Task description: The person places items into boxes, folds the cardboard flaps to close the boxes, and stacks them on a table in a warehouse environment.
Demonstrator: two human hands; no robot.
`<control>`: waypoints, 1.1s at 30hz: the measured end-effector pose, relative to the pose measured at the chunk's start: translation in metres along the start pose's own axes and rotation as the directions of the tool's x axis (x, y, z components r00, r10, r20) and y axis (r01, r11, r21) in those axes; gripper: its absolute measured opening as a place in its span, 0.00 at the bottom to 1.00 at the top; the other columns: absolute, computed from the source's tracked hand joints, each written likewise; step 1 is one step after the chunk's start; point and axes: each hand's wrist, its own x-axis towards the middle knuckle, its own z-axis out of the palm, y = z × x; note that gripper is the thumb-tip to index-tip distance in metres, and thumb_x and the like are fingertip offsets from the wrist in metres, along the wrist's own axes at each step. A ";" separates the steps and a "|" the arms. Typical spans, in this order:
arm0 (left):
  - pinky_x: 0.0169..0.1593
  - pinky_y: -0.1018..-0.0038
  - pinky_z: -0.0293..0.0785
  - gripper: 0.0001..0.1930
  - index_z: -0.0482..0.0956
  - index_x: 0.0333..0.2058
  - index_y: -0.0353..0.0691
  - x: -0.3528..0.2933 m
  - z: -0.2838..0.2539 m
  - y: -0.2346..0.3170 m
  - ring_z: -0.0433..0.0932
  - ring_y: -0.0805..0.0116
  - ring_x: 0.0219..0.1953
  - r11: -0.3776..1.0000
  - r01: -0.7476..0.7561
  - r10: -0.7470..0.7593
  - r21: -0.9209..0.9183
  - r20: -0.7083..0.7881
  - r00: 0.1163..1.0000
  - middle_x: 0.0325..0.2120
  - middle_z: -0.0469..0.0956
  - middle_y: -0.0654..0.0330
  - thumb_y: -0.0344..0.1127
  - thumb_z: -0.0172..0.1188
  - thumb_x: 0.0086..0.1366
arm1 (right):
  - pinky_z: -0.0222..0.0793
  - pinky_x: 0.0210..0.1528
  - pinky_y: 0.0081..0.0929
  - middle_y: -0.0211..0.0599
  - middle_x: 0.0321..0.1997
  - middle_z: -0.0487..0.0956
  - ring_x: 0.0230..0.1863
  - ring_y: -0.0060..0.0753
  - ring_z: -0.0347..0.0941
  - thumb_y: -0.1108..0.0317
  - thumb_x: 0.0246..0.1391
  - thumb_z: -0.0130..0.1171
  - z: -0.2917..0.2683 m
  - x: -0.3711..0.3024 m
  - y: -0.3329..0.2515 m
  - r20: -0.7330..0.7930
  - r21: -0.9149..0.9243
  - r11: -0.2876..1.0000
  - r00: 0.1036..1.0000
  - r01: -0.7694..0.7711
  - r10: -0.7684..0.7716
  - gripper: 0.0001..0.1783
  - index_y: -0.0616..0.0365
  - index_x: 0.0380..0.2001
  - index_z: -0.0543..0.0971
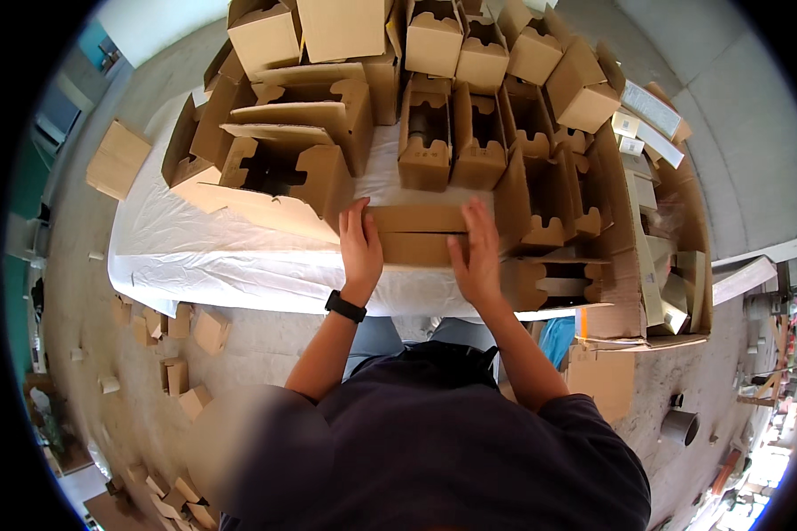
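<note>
A brown cardboard box (416, 250) lies in front of me on the white-covered table, its top flaps folded in with a thin dark gap between them. My left hand (359, 243) grips its left end, fingers along the side. At the opposite end my right hand (478, 248) holds the box, thumb near the gap and fingers over the far edge. What is inside the box is hidden. Just left of it stands an open cardboard box (323, 190) with a cut-out rim.
Several open cardboard boxes (427, 164) crowd the table's far side. A large carton (624, 257) with small white boxes stands at right. White sheeting (177, 243) covers the table. Loose boxes (211, 332) lie on the floor at left, and a grey bucket (680, 427) at right.
</note>
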 end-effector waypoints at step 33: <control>0.70 0.55 0.45 0.38 0.58 0.63 0.28 -0.003 -0.028 0.032 0.52 0.54 0.70 0.682 -0.667 0.335 0.300 0.682 0.650 0.66 0.56 0.45 0.45 0.61 0.60 | 0.39 0.73 0.49 0.48 0.70 0.54 0.73 0.49 0.46 0.59 0.37 0.71 -0.024 0.031 -0.011 0.600 -0.333 0.908 0.800 0.254 -0.004 0.56 0.50 0.69 0.52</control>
